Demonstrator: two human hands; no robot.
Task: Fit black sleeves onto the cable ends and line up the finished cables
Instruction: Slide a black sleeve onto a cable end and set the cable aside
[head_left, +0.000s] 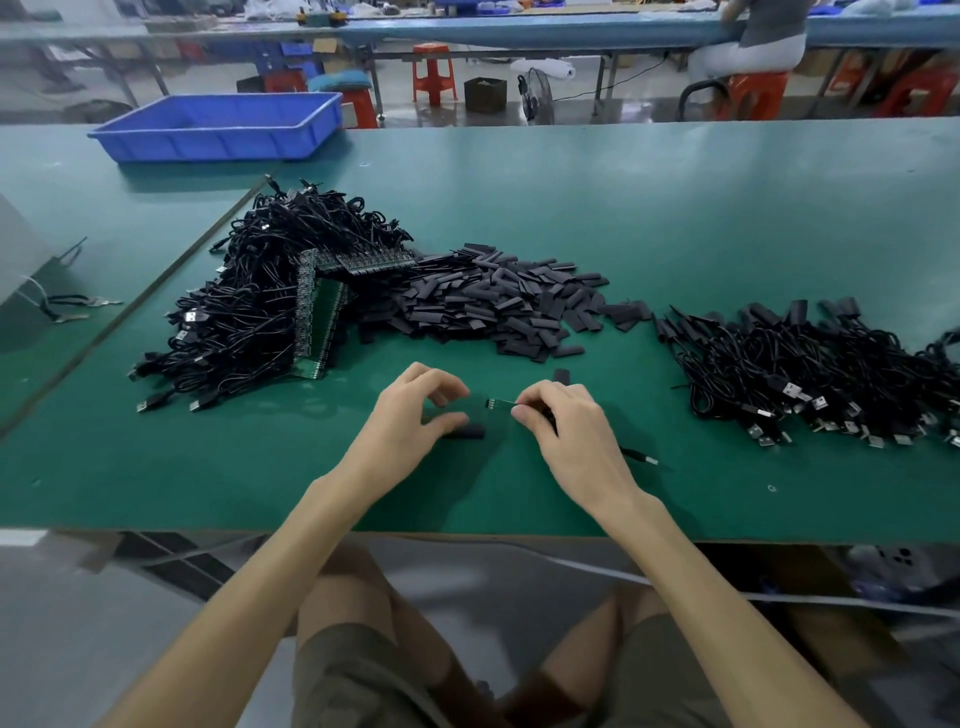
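On the near side of the sleeve pile (498, 306), the right hand (563, 431) pinches a cable end (497, 404), a small green board with bare contacts pointing toward the left hand (415, 410). That hand's thumb rests against a single sleeve (467, 432) lying flat on the green mat (208, 478), with the fingers loosely curled above it, not closed round it. The sleeve is a flattened, matte black tube that looks soft and light. It may skid from under the thumb, or its collapsed mouth could catch on the board's square corners and buckle instead of sliding on. Left of the pile sprawls a tangled heap (260, 306) of glossy unsleeved cables with strips of green boards. Right of it the finished cables (810, 364) lie roughly in a row, metal plugs toward the person. Beyond the pile, to its left, stands a blue plastic tray (218, 127).
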